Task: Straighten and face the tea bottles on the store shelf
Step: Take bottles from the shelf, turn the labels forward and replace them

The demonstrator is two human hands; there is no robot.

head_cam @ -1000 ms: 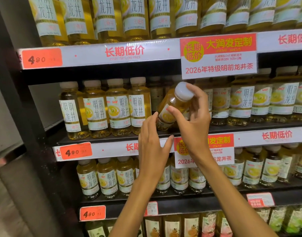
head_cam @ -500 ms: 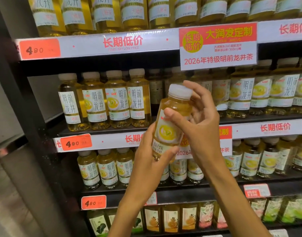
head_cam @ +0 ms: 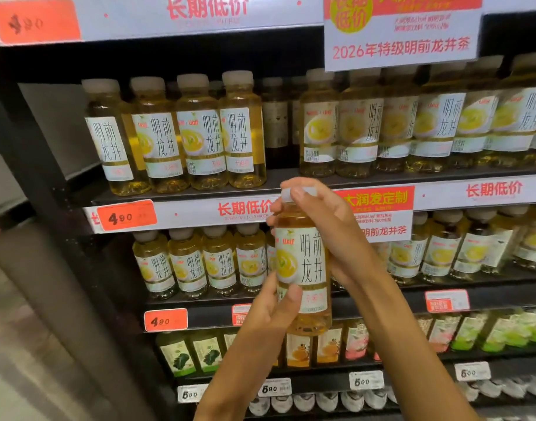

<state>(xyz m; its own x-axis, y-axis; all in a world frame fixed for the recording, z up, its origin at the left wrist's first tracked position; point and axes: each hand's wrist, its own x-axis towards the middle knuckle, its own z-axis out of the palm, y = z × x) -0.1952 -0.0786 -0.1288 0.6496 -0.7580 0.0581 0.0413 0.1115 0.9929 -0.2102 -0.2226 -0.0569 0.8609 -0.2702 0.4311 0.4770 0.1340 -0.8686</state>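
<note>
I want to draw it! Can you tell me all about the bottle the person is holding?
The bottle is clear plastic, full of golden-yellow tea, with a white cap and a white label showing a yellow cup picture and dark Chinese writing. It stands upright in the air before the shelves, label facing us. The right hand grips its cap and neck; the left hand holds its lower part.
</note>
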